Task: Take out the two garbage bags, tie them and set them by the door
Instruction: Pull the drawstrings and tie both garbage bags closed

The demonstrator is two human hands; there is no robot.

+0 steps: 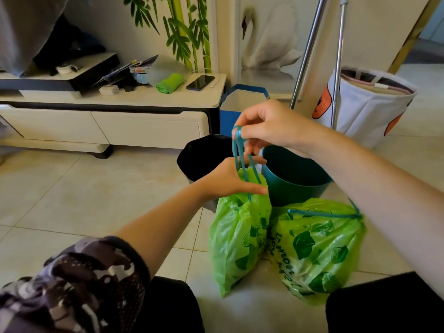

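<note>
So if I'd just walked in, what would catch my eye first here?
Probably the two bright green bags on the tiled floor: the left bag with its blue drawstring pulled up by the right hand while the left hand pinches its neck, and the right bag beside it, cinched shut. Just behind stand a black bin and a teal bin, with painted bamboo on the wall.

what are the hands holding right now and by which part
Both hold the left green garbage bag: the right hand pulls its blue drawstring up by the loops, the left hand grips the gathered neck.
</note>
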